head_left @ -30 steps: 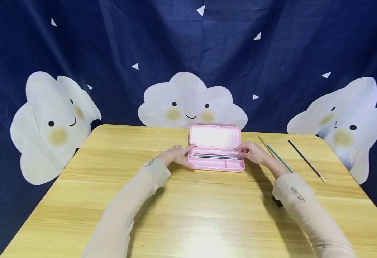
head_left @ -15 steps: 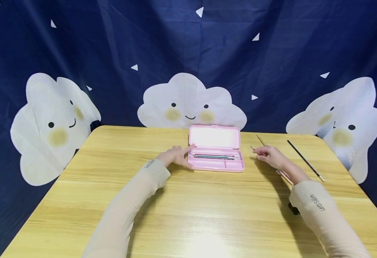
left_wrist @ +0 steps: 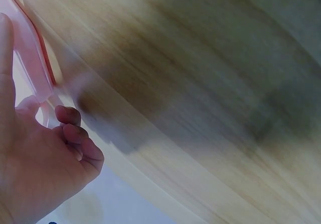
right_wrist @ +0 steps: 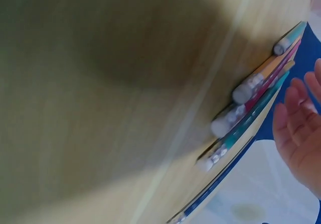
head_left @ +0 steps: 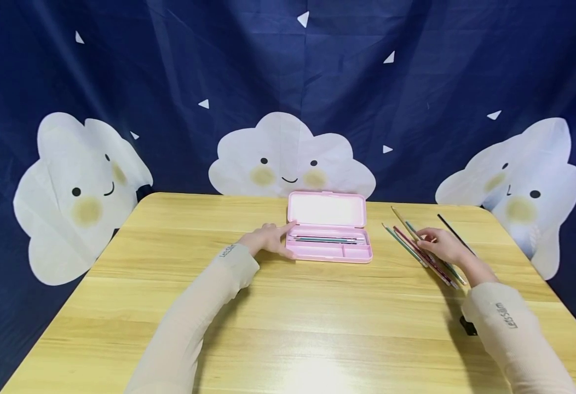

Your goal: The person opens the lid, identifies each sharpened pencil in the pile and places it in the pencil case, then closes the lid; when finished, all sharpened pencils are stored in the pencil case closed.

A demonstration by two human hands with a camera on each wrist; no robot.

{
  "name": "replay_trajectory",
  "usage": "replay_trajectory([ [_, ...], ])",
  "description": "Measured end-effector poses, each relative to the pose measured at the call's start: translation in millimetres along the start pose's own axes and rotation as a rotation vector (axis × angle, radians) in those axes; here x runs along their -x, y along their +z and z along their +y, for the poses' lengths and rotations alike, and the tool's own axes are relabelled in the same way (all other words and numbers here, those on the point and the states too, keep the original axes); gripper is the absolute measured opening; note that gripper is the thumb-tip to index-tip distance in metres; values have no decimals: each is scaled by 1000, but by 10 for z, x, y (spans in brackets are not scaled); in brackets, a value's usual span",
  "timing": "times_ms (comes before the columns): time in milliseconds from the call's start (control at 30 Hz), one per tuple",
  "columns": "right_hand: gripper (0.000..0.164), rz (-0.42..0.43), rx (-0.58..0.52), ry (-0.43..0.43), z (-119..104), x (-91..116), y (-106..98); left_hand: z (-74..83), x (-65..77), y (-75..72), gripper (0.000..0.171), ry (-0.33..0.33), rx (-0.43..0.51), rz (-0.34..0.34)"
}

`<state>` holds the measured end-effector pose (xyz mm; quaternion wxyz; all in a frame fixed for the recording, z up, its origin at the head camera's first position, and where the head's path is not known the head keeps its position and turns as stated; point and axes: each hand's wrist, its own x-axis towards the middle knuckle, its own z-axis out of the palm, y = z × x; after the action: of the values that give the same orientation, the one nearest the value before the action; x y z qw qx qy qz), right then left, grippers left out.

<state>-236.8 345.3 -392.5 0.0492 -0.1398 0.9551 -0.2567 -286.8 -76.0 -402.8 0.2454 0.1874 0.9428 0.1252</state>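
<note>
An open pink pencil case [head_left: 317, 258] lies near the back edge of the table, its lid [head_left: 326, 209] tilted back. Several pencils [head_left: 324, 239] rest in its long compartment. My left hand [head_left: 268, 238] holds the left end of the case between thumb and index finger; the left wrist view shows the other fingers [left_wrist: 70, 114] loosely bent. Over a loose group of pencils my right hand [head_left: 443, 246] hovers with relaxed fingers and nothing in them. That group includes a red pencil [head_left: 406, 238] and teal ones, their eraser ends side by side in the right wrist view.
A dark pencil [head_left: 449, 226] lies apart, partly hidden behind the right hand. The wooden table [head_left: 288, 323] ends at a dark blue curtain [head_left: 248, 65] with white clouds. The case's front row has two compartments.
My right hand has moved from the right end of the pencil case to over the loose pencils, uncovering several of them. My left hand has stayed at the case.
</note>
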Motion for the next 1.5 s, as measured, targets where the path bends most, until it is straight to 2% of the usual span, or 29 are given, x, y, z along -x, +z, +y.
replay_trajectory([
  [200, 36, -62, 33, 64, 59, 37, -7, -6, 7, -2, 100, -9, 9, -3],
  [367, 35, -61, 90, 82, 95, 26, 20, 8, 18, -7, 100, -1, 10, -2],
  [633, 27, -51, 231, 28, 88, -34, 46, 16, 29, -14, 100, -2, 14, -2],
  [800, 24, -34, 272, 25, 99, -28, 55, 13, 29, -13, 99, 3, 16, -4],
  [1233, 23, -29, 269, 9, 115, 14, 46, 10, 27, -10, 100, 8, 6, 4],
  [1500, 26, 14, 112, 11, 77, 9, 34, 17, 40, -15, 100, 0, 6, -3],
])
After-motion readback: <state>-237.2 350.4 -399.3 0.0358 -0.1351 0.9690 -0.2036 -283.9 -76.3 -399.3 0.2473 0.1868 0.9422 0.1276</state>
